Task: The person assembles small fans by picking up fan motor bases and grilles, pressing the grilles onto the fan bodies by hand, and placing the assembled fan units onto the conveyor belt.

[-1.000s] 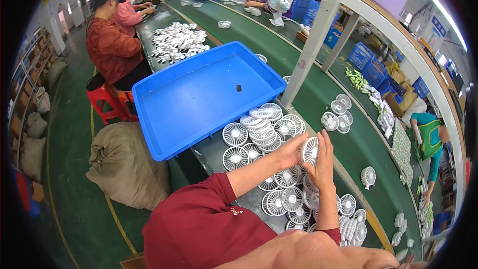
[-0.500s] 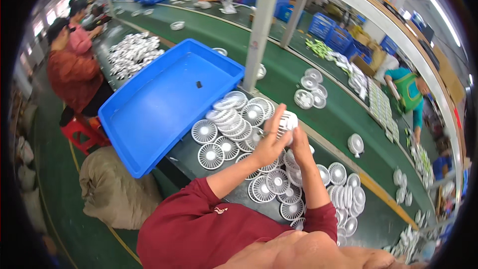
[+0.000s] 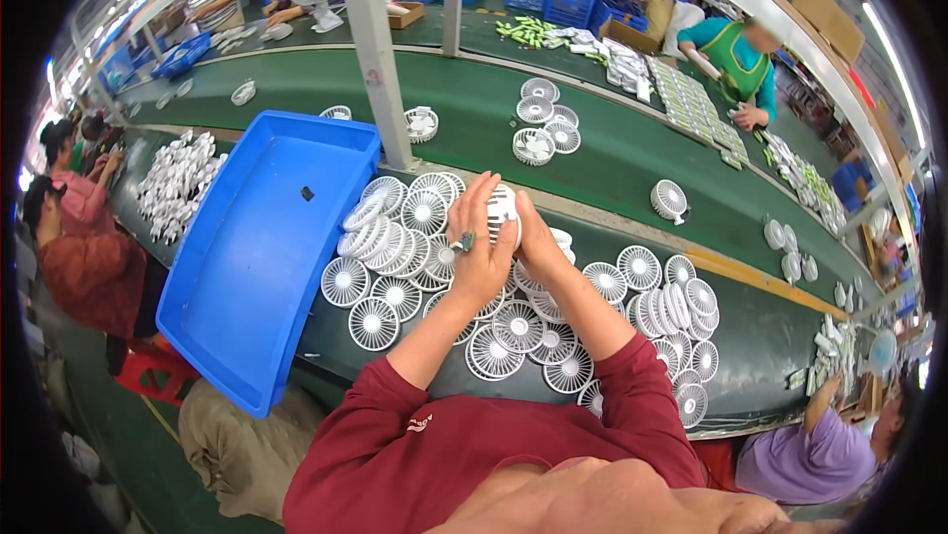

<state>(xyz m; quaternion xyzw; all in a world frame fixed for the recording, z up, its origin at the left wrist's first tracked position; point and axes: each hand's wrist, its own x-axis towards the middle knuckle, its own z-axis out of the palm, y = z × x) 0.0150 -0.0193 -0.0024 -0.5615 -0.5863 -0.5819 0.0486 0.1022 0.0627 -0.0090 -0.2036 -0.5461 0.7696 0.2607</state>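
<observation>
Both hands are closed round a white slotted fan housing (image 3: 503, 204), held above the bench and pressed between the palms. My left hand (image 3: 478, 255) grips its left side, a ring on one finger. My right hand (image 3: 539, 241) wraps its right side, fingers partly hidden behind it. Under and around my forearms, round white spoked fan grilles (image 3: 372, 323) lie in loose heaps on the dark bench. A further cluster of stacked grilles (image 3: 703, 297) is on the right, past my right forearm.
A large blue tray (image 3: 178, 307) with a small black piece stands left. Beyond runs a green conveyor (image 3: 454, 104) carrying fan heads (image 3: 534, 146). A metal post (image 3: 381, 70) rises behind the bench. A person in green (image 3: 736, 55) works across; another in purple (image 3: 810, 460) sits right.
My view has swung to the right, bringing a person in purple into sight. Both hands still hold the fan housing, which now sits more upright between the palms.
</observation>
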